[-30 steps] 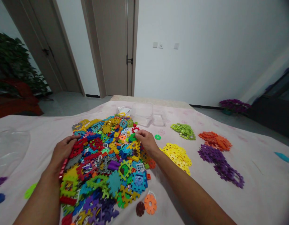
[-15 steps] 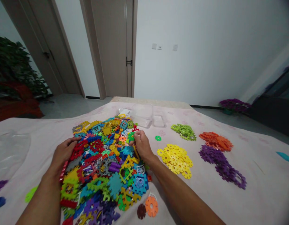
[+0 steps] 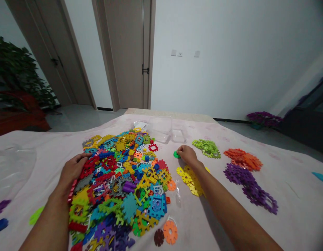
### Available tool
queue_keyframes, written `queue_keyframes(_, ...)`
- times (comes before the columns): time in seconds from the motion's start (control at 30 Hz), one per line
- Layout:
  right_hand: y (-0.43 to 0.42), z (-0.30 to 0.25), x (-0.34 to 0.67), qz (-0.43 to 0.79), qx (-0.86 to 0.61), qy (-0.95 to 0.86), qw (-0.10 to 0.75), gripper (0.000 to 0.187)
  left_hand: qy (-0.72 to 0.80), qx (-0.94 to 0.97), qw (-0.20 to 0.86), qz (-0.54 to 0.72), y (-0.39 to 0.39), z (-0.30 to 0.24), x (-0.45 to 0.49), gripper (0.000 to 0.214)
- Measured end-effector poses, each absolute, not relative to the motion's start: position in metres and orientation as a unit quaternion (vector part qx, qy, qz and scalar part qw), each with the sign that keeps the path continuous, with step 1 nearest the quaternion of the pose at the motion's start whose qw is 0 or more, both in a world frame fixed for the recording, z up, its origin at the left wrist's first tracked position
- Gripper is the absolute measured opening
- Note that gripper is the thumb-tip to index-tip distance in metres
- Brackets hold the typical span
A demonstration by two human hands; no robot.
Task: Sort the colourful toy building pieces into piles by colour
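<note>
Here's the right hand (image 3: 187,155), thumb and fingertips pinched together on the edge of 1 green disc (image 3: 175,154), low over the cloth just right of the big mixed pile (image 3: 130,205); whether the disc touches down, I can't tell. Over to the left hand (image 3: 72,169): fingers loosely curved, tips against the red pieces (image 3: 89,166) on the pile's left edge, any grip impossible to make out! Below the right wrist lie the yellow discs (image 3: 189,179), partly covered by the forearm. Beyond them, lime-green pieces (image 3: 205,148), then orange pieces (image 3: 242,159) with the purple pieces (image 3: 238,174) right beside them. Near the pile's front right corner, 1 brown disc (image 3: 158,237) sits next to 1 orange disc (image 3: 170,232). Behind the pile, clear plastic containers (image 3: 160,128) stand toward the far end of the tablecloth (image 3: 294,226). Farther out still, 2 doors (image 3: 126,52), a pale wall (image 3: 237,59) with 3 plates (image 3: 197,54), and a leafy plant (image 3: 15,69) far left.
</note>
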State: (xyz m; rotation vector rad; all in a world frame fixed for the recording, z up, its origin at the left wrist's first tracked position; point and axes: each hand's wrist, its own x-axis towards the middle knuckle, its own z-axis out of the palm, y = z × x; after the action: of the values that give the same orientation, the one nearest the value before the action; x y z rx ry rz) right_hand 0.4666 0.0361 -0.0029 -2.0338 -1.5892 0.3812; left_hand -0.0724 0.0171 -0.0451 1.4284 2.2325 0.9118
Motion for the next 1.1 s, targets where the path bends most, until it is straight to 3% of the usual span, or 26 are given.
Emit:
queue_keyframes(0.3,0.021,0.016,0.397,0.104,-0.649,-0.719,0.226,0.012,0.798,0.488,0.176,0.307,0.015,-0.039,-0.068,0.046)
queue_keyframes(0.5,0.0,0.027,0.336,0.227,-0.444,-0.822,0.277,0.015,0.788,0.489,0.185,0.325,0.01,-0.035,-0.062,0.045)
queue_keyframes(0.6,-0.022,0.036,0.334,0.314,-0.385,-0.842,0.212,0.012,0.78,0.492,0.183,0.339,0.007,-0.034,-0.059,0.044)
queue_keyframes(0.73,-0.054,0.048,0.341,0.294,-0.442,-0.843,0.086,0.005,0.785,0.486,0.185,0.338,0.006,-0.032,-0.057,0.044)
queue_keyframes(0.9,-0.08,0.058,0.339,0.166,-0.524,-0.835,0.016,0.014,0.785,0.486,0.177,0.341,0.006,-0.03,-0.057,0.042)
queue_keyframes(1.1,-0.071,0.048,0.312,0.17,-0.54,-0.822,0.061,0.009,0.783,0.482,0.181,0.35,0.008,-0.033,-0.059,0.041)
